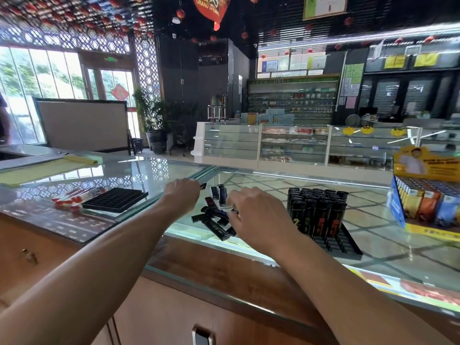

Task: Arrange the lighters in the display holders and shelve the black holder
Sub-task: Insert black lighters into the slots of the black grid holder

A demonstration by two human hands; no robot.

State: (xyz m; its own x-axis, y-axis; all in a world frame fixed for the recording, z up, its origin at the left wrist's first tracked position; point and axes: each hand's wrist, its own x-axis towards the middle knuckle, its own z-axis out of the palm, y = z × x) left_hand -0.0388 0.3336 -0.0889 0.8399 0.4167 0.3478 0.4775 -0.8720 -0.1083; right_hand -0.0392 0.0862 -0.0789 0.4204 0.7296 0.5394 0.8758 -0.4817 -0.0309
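**Picking loose lighters off the counter for the black holder**

At the left of the glass counter (154, 175) lies an empty black grid tray (115, 199). The left hand (183, 194) grips one black lighter (203, 186), its end poking out. The right hand (256, 215) curls down into the loose lighters (216, 220); I cannot tell if it holds one. Best lift them singly, turn each upright and seat it in the open near slots. The black holder (321, 217), right of the pile, has its far rows full of slim, glossy black lighters with red or gold marks.
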